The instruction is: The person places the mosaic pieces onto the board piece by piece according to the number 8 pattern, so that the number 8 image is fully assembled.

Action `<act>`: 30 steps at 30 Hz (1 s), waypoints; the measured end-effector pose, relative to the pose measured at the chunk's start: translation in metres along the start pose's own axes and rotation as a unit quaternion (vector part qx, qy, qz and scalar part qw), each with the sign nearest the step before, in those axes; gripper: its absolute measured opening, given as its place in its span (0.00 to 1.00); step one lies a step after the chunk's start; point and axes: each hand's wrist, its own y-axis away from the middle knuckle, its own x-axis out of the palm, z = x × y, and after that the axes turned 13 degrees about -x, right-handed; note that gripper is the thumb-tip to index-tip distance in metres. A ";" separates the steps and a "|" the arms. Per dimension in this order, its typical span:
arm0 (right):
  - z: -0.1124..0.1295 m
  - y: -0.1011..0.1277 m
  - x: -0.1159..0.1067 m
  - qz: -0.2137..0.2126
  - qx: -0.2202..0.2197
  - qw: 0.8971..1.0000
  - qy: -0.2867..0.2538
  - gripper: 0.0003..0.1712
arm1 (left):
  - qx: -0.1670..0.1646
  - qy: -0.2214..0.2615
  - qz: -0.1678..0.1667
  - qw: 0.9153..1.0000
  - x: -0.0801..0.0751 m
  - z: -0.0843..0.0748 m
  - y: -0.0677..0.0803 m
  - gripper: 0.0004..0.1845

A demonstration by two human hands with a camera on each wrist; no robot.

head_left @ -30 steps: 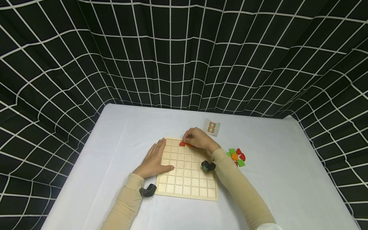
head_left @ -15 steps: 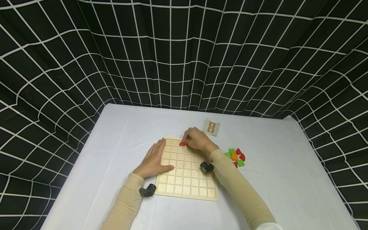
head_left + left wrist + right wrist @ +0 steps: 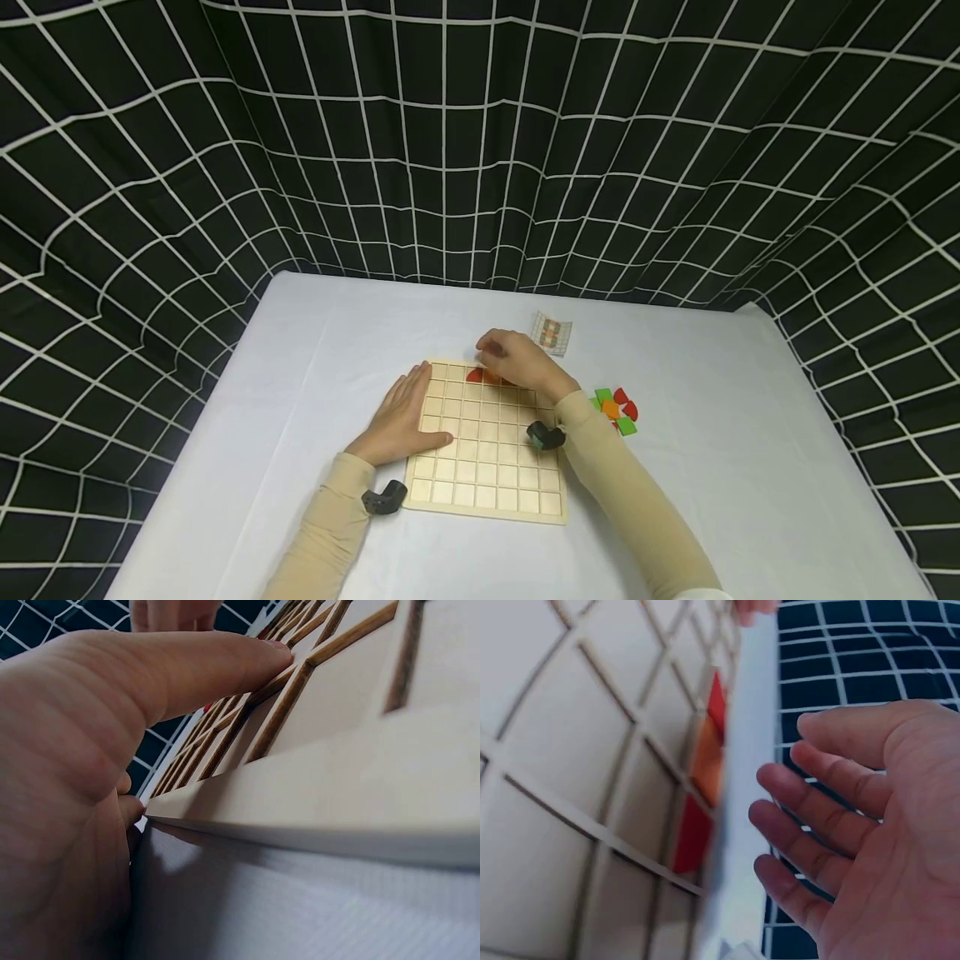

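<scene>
A square wooden grid board [image 3: 487,454] lies on the white table. My left hand [image 3: 397,423] lies flat along its left edge, the thumb [image 3: 217,667] reaching over the rim onto the grid. Above the board's far edge is my right hand [image 3: 519,363], its fingers loosely bent and holding nothing. In the right wrist view, one row of the grid carries a red piece [image 3: 717,706] with a curved side, an orange square tile [image 3: 706,761] and another red piece [image 3: 693,834]. The right hand partly covers these in the head view.
Right of the board lies a loose group of pieces: green tiles [image 3: 626,426], an orange tile [image 3: 611,409] and red curved pieces [image 3: 631,411]. A small pattern card [image 3: 551,333] is behind the board. Black curtains [image 3: 420,150] with white grid lines surround the table.
The right hand has let go of the piece it was handling on the far row and lifted slightly, its fingers now looser. The left hand has stayed in place.
</scene>
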 end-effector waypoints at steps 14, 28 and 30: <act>0.017 0.046 -0.041 -0.066 -0.031 0.996 -0.056 0.12 | 0.004 -0.001 -0.008 1.000 0.002 0.000 -0.001 0.66; 0.003 0.109 -0.083 -0.104 0.014 0.995 -0.005 0.12 | 0.005 0.001 -0.009 1.000 0.004 -0.002 -0.001 0.66; 0.001 0.115 -0.087 -0.105 0.021 0.994 0.003 0.13 | 0.004 -0.002 -0.008 1.000 0.004 -0.002 -0.001 0.66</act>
